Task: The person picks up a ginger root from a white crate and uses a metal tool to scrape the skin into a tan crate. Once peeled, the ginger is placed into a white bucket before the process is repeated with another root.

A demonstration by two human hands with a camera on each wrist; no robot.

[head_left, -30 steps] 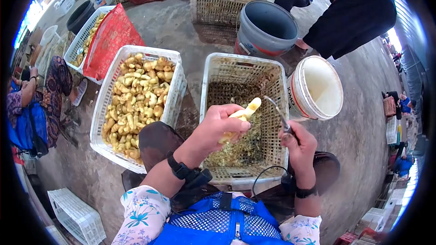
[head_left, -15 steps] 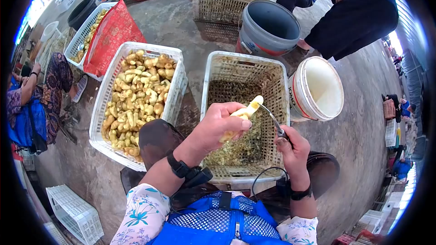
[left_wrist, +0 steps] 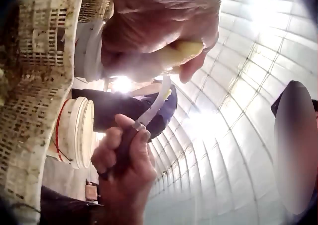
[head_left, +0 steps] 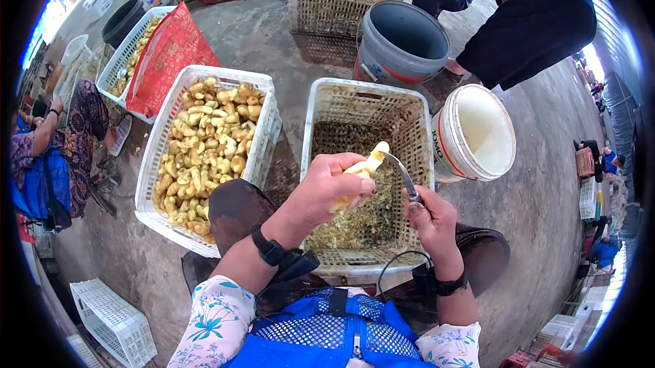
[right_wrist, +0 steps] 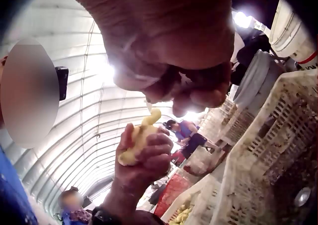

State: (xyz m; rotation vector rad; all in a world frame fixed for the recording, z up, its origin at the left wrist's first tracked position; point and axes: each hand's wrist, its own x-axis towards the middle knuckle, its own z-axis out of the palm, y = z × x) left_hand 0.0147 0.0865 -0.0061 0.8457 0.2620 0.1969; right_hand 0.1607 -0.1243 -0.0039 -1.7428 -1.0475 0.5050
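Above the peelings crate (head_left: 311,132), our left hand (head_left: 326,189) gripped a ginger piece (head_left: 369,162), our right hand (head_left: 431,221) the curved knife (head_left: 401,171); we feared a slip cutting us.

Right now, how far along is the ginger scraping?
Scrapings already cover the floor of the middle crate. The left hand holds one ginger piece while the right hand works a metal scraper on it. The left crate is full of ginger roots; peeled or waiting, I cannot tell.
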